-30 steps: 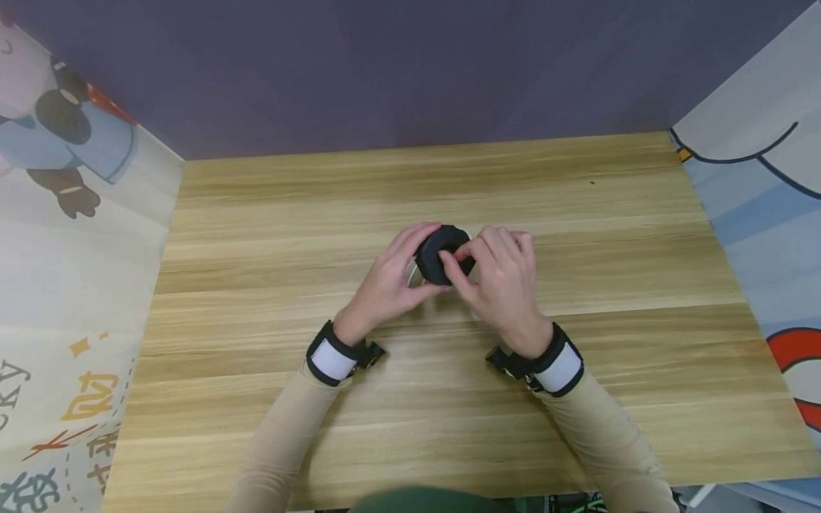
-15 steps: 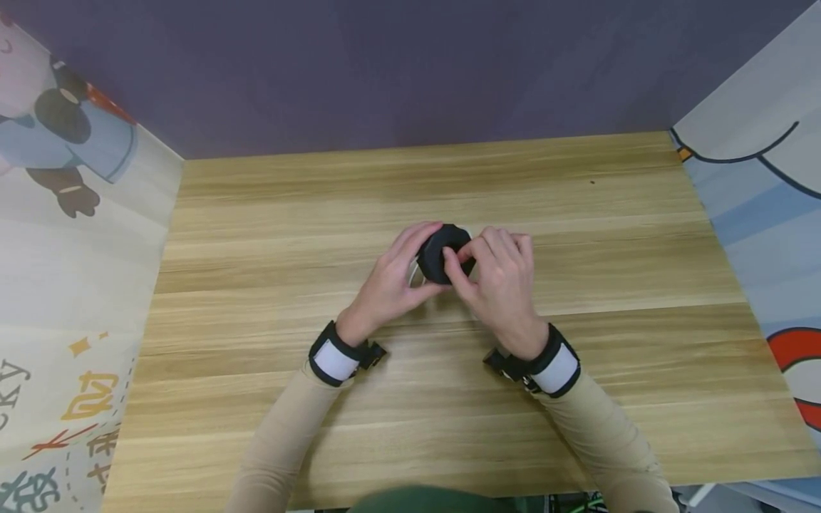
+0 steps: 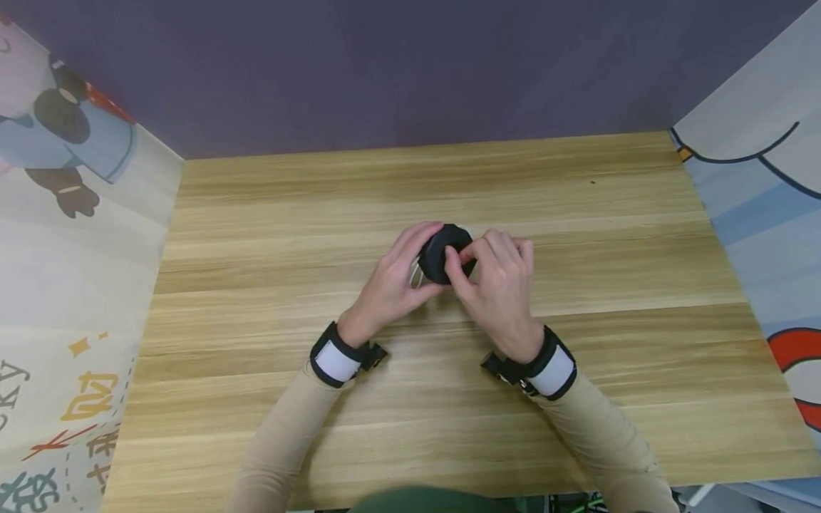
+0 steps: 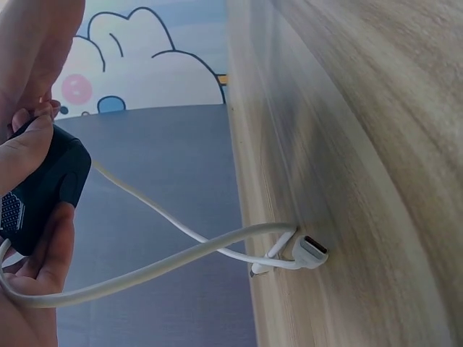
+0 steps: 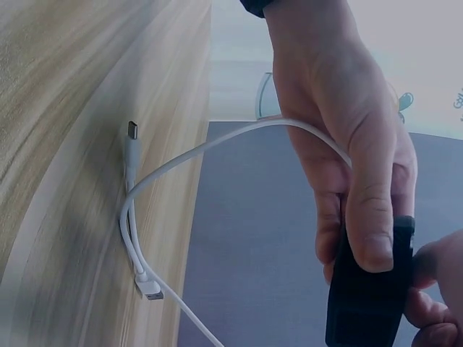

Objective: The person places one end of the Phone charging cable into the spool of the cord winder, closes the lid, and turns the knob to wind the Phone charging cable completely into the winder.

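Observation:
A thick black octagonal disc [image 3: 430, 260] with a sunken middle is held between both hands over the table. My left hand [image 3: 391, 274] grips its left side, with the thumb at the near edge and fingers at the far edge. At its middle, my right hand [image 3: 500, 285] pinches with thumb and index finger; what lies between those fingertips is hidden. A patterned patch [image 4: 11, 213] shows on the disc's underside. A white cable [image 5: 210, 141] loops out from behind my left hand. Its USB-A plug [image 5: 150, 289] and a second, slimmer plug [image 5: 132, 137] hang low near the tabletop.
The wood-grain table [image 3: 410, 413] ends at a dark blue-grey panel [image 3: 410, 71] behind. Printed cartoon walls stand at the left [image 3: 77, 271] and right [image 3: 763, 235]. Both wrists wear black straps with small cameras.
My right wrist has edged slightly left, and its thumb has shifted a little within the disc's middle. The disc has moved a touch to the right; both hands keep their hold.

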Demonstrator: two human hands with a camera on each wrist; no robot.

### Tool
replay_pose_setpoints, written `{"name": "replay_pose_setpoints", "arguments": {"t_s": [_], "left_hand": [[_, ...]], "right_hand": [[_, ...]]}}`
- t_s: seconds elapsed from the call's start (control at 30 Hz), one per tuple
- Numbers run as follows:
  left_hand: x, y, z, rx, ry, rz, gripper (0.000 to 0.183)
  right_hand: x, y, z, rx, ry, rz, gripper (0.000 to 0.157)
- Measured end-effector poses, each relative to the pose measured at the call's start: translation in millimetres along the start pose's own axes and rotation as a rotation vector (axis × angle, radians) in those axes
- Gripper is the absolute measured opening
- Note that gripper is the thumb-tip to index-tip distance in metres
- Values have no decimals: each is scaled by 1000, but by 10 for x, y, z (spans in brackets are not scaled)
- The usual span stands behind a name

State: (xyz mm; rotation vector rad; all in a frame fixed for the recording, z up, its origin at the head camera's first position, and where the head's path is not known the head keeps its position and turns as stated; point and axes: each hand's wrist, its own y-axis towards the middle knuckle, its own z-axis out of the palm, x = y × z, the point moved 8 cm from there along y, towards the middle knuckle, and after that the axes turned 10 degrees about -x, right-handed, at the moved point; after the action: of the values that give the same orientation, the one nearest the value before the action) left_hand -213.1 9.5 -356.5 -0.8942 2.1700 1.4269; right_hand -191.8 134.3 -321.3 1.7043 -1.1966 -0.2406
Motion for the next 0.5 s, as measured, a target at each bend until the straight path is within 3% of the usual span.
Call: {"name": "replay_pose_setpoints", "arguments": {"t_s": [0.27,0.5], "left_hand": [[30,-15,3,12,-9,-9,75],[45,-7,-6,11,-40,-25,77]], "right_hand": [[6,11,16,9,26,-24,30],[-7,65,-11,7,77,-108,27]]}}
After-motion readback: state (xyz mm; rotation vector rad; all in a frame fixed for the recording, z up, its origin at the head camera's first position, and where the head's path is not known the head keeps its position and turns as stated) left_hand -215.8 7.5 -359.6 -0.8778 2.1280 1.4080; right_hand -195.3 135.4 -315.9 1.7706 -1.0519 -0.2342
